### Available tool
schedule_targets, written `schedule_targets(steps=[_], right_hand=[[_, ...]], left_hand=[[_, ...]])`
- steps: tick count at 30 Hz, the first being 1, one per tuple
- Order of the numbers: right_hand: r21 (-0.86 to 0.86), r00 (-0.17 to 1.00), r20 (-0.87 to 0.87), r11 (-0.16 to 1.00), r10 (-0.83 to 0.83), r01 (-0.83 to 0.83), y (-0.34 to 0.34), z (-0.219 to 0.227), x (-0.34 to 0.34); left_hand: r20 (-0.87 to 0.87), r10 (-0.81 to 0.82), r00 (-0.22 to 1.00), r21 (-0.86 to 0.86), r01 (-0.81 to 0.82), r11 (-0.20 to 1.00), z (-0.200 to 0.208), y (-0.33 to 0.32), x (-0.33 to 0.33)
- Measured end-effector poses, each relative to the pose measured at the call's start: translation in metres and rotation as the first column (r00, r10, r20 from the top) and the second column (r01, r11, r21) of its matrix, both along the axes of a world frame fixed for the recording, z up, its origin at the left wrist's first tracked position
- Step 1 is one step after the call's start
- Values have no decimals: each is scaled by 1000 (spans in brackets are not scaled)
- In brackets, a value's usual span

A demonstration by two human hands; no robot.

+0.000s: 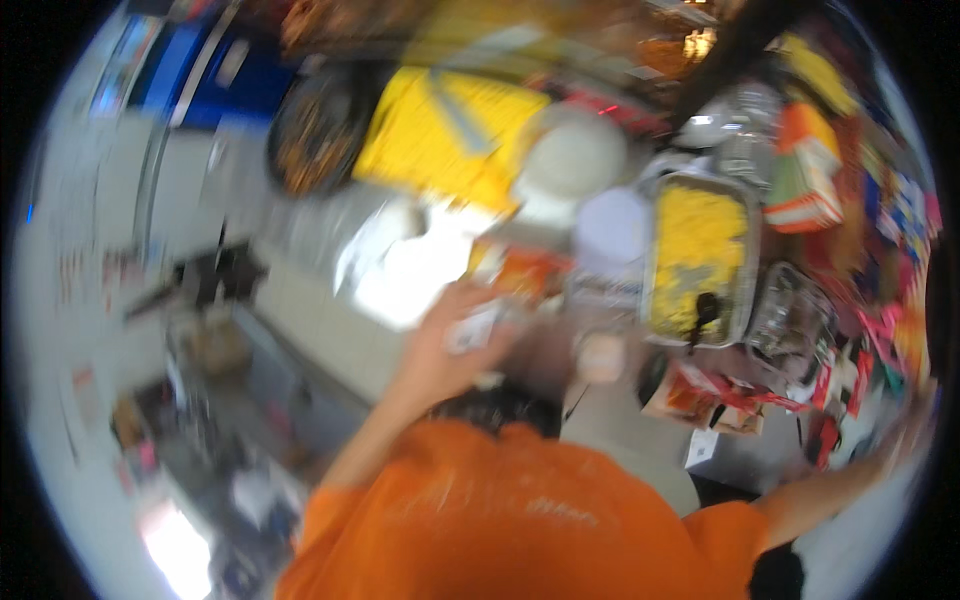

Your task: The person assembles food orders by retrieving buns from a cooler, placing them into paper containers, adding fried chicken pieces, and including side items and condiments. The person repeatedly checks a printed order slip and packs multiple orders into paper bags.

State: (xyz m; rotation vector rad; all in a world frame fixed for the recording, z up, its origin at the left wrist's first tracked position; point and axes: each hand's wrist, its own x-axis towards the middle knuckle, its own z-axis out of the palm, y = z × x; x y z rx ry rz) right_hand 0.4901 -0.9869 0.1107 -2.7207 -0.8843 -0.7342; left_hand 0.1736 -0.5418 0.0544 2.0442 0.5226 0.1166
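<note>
The whole picture is smeared by motion. My left hand [445, 345] is raised over the counter, its fingers closed round a small white and grey thing [476, 326] whose kind I cannot tell. It is just below an orange packet [525, 270] and a crumpled white paper [400, 265]. My right arm stretches out to the right rim, where my right hand [915, 430] is a blur near red and pink packets. Whether it holds anything is unclear. My orange shirt [500, 510] fills the lower middle.
A metal tray [745, 230] of yellow food holds a dark utensil [705, 310]. Around it are a white round lid [575, 155], a yellow sheet [440, 130], a dark round pan [315, 130], a clear container [790, 315] and coloured packets [810, 170]. Clutter lies on the floor at the left.
</note>
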Motion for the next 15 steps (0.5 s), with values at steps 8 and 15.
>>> schedule_targets(steps=[8,15], right_hand=[[564,622,-698,808,356,171,158,-49,-296],[484,185,-872,856,453,183,372,-95,-416]], left_hand=[[163,-647,745,433,535,725,-32,-58,-60],[-239,-212,948,-475,76,877,3,103,-181]])
